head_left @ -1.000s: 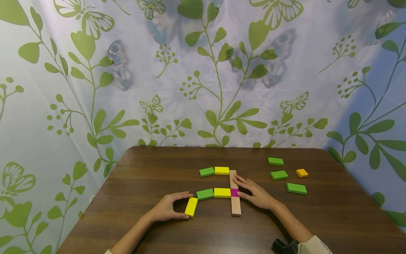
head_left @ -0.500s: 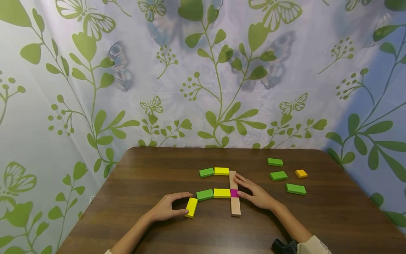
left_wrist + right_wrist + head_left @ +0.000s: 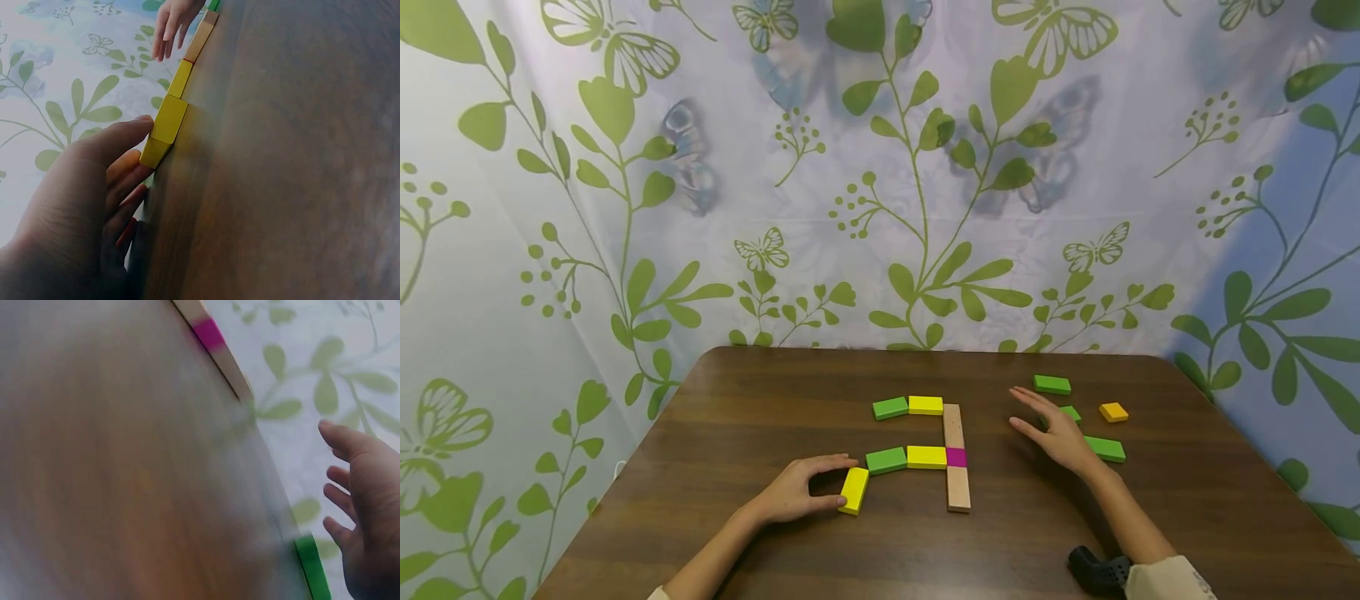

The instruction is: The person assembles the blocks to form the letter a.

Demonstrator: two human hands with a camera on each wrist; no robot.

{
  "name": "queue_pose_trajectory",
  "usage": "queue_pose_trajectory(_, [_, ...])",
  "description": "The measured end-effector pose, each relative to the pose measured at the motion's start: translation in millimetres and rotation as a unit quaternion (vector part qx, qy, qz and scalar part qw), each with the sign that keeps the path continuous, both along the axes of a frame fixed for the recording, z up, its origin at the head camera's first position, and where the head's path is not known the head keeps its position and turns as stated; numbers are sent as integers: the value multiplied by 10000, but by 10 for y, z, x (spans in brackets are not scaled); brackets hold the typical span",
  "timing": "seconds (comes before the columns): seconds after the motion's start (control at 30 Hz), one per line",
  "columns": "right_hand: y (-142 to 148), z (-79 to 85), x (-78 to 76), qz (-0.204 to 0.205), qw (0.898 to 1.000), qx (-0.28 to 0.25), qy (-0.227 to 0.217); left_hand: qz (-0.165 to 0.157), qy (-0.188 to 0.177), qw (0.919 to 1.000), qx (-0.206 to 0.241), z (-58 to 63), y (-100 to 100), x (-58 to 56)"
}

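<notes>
My left hand (image 3: 797,492) holds a yellow block (image 3: 853,490) on the table, its thumb at the near end and a finger at the far end. In the left wrist view that yellow block (image 3: 170,119) lies beside the thumb. A green block (image 3: 887,461) slants away from it, joined to another yellow block (image 3: 927,457) and a small magenta block (image 3: 956,457). Plain wooden blocks extend from the magenta one, the far one (image 3: 952,425) and the near one (image 3: 958,487). My right hand (image 3: 1060,437), fingers spread, hovers left of the loose green blocks, partly covering two of them.
A second row, green block (image 3: 891,408) and yellow block (image 3: 926,405), meets the far wooden block. At the right lie a far green block (image 3: 1052,384) and a small orange block (image 3: 1113,412). A patterned curtain (image 3: 880,167) hangs behind the wooden table (image 3: 760,383).
My right hand has left the wooden and magenta blocks and moved right toward the loose green ones. The left hand stays at the yellow block, its thumb shifted slightly onto the near end.
</notes>
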State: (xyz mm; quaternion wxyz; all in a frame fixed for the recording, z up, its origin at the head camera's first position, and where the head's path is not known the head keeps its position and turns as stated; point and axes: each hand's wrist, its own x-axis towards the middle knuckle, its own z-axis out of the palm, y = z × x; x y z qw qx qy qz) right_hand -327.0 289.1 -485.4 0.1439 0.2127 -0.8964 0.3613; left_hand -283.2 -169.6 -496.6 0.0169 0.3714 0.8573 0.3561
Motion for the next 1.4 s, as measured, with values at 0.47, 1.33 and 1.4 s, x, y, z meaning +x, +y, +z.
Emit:
queue_pose_trajectory(0.47, [672,-35,15,-870,9930,628,-500,-30,-59,10000,-45,-3,0,-2])
queue_pose_trajectory(1.33, [441,-26,98,-949,9898,590,887,-74,-3,9999,-92,-15,-4,-7])
queue_pose_trajectory(1.4, [317,8,124,-893,9869,371,1288,-69,-4,9999,-96,-13,-7,-7])
